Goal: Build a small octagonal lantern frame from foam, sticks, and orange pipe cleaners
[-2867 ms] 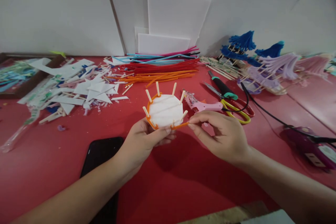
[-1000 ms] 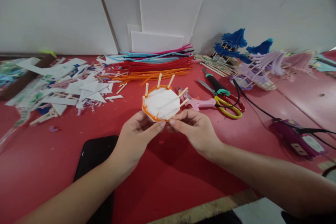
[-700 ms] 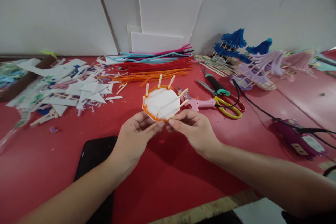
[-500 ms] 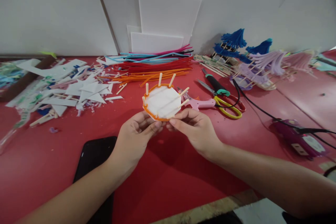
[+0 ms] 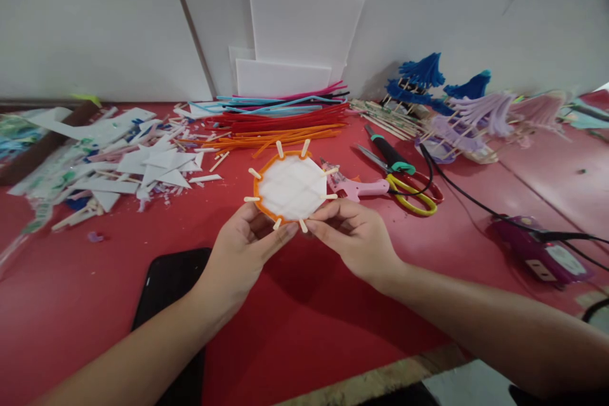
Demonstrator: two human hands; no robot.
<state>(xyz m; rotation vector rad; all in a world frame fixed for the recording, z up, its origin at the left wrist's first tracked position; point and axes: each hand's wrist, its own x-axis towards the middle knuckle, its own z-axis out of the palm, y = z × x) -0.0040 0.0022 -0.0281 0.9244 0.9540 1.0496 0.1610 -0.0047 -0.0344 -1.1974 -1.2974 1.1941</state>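
The person's left hand (image 5: 245,238) and right hand (image 5: 356,235) are drawn in close to each other, both pinching the near edge of a flat, white, many-sided board (image 5: 292,187), thumbs on top and fingers curled beneath. The board is held above the red worktop (image 5: 304,336), its broad face toward the camera. Eight short, pale wooden sticks (image 5: 280,150) stand out around its rim, and a fuzzy orange strip (image 5: 268,210) follows the left and near edges, while the right edge shows white.

Just beyond the board lies a bundle of loose orange fuzzy stems (image 5: 295,136), with red fuzzy stems (image 5: 285,118) behind it. To the right are a pink-handled glue gun (image 5: 364,188) and scissors with yellow and red handles (image 5: 412,204). A black rectangular phone (image 5: 174,279) lies partly under the left forearm. White angular scraps (image 5: 162,162) are heaped to the left.
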